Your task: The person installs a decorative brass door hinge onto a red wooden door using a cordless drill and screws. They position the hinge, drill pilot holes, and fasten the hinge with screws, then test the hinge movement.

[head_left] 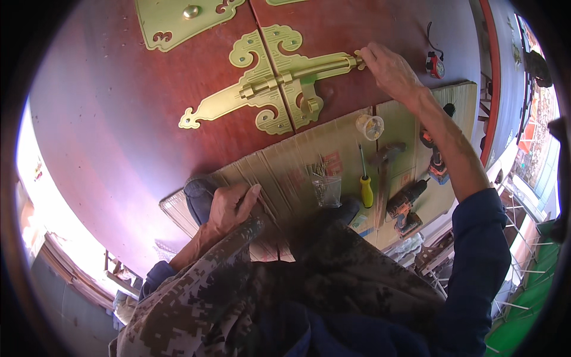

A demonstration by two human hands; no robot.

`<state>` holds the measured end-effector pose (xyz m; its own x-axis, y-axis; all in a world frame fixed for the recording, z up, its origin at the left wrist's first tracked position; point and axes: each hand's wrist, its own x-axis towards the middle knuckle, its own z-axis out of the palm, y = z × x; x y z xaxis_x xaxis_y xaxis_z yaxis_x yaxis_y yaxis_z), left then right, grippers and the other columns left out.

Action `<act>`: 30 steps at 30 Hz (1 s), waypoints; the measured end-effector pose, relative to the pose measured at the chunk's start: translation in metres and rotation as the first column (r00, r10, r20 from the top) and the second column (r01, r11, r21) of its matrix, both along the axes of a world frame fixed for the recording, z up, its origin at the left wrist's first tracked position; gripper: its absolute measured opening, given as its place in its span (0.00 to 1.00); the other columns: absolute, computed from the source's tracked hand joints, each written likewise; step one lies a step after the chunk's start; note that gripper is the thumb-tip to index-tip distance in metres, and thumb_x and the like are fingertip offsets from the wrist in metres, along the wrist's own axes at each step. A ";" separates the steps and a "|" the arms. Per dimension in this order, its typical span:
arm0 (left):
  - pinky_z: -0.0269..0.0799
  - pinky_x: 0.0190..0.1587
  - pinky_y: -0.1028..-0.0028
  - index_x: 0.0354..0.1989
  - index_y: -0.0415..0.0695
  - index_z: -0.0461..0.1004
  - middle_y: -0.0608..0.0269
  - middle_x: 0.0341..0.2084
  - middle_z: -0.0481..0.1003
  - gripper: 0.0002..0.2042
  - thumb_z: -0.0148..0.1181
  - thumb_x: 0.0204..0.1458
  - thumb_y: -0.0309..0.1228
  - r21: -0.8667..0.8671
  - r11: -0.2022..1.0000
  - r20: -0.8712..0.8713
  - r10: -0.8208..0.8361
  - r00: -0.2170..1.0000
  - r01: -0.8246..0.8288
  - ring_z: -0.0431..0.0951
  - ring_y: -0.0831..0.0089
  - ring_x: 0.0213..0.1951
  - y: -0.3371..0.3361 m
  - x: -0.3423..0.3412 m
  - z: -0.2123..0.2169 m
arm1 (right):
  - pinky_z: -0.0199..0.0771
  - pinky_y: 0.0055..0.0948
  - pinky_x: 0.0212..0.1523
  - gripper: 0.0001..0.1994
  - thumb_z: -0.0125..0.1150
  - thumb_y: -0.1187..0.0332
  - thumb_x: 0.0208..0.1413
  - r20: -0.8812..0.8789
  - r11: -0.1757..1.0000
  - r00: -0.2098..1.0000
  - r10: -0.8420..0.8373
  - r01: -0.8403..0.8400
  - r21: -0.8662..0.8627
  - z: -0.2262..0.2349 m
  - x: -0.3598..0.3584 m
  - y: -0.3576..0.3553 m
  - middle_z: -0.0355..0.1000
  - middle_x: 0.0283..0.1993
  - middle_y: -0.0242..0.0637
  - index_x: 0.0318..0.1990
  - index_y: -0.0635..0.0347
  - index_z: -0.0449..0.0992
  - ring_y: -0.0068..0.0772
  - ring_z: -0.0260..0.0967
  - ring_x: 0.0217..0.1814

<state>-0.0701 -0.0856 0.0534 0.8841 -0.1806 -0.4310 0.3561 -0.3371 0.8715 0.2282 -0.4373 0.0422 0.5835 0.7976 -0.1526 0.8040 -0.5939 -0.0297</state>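
A gold-coloured door latch plate (223, 106) with scrolled edges is fixed across the seam of two reddish-brown door panels. Its long sliding bolt (324, 65) spans the seam and reaches to the right. My right hand (389, 68) stretches up to the bolt's right end, fingertips closed on the small ornate end piece (360, 60). Lower left, my left hand (229, 205) rests by my knee and dark shoe (199, 193), thumb apart from its loosely bent fingers. Nothing shows in it. A hasp-like lug (310, 106) sticks out below the bolt.
Flattened cardboard (267, 166) lies below the latch. On it are a yellow-handled screwdriver (366, 184), a hammer (385, 172), a cordless drill (405, 205), a bag of screws (327, 189) and a clear cup (372, 127). A red tape measure (435, 65) lies upper right; another gold plate (184, 27) is upper left.
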 end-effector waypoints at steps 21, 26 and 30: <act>0.63 0.24 0.59 0.22 0.34 0.70 0.44 0.16 0.68 0.17 0.59 0.64 0.30 -0.020 1.000 0.010 0.020 1.000 -0.020 0.66 0.46 0.18 -0.003 0.002 0.000 | 0.76 0.51 0.39 0.08 0.61 0.69 0.61 -0.137 0.770 0.787 -0.602 0.617 0.161 -0.006 -0.022 0.023 0.79 0.33 0.54 0.37 0.66 0.76 0.61 0.77 0.38; 0.62 0.23 0.58 0.22 0.35 0.69 0.44 0.16 0.67 0.17 0.59 0.64 0.30 -0.025 0.999 -0.017 0.022 1.000 -0.022 0.66 0.45 0.18 -0.003 0.000 -0.003 | 0.76 0.51 0.38 0.05 0.60 0.72 0.60 -0.160 0.833 0.855 -0.493 0.517 0.198 -0.015 -0.018 0.017 0.78 0.37 0.52 0.39 0.65 0.73 0.61 0.76 0.40; 0.62 0.23 0.58 0.22 0.35 0.69 0.44 0.16 0.67 0.17 0.59 0.64 0.30 -0.026 0.999 -0.007 0.026 1.000 -0.026 0.67 0.44 0.19 -0.003 0.005 -0.003 | 0.75 0.51 0.40 0.08 0.60 0.71 0.60 -0.202 0.893 0.915 -0.350 0.391 0.222 -0.011 -0.008 0.004 0.76 0.40 0.50 0.43 0.63 0.71 0.61 0.75 0.42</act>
